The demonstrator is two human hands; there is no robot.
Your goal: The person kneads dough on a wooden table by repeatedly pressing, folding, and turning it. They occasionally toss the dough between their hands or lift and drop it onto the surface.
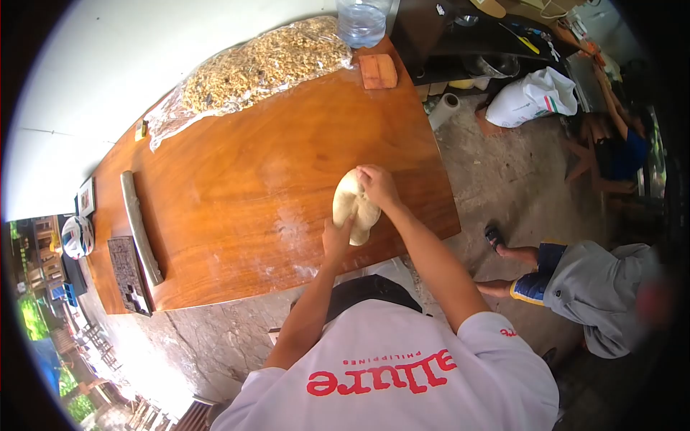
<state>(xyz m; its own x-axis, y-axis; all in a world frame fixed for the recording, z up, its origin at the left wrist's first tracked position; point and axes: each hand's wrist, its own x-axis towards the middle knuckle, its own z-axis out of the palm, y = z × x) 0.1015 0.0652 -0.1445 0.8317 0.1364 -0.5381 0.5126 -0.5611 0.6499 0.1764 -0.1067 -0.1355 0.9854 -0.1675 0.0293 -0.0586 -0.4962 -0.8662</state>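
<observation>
A pale lump of dough (348, 199) is folded over on itself above the near right part of the wooden table (237, 172). My left hand (337, 235) grips its lower left side, thumb pressed into the fold. At its upper end, my right hand (376, 184) has its fingers curled around the edge of the dough. Part of the fingers of both hands is hidden by the dough. White flour smears the tabletop just left of the hands.
A plastic bag of brownish flakes (266, 63) lies along the wall, near a water jug (361, 25) and wooden block (378, 72). A long stick (139, 226) and dark board (130, 274) lie left. Right of the table are a white sack (533, 97) and a person (589, 287).
</observation>
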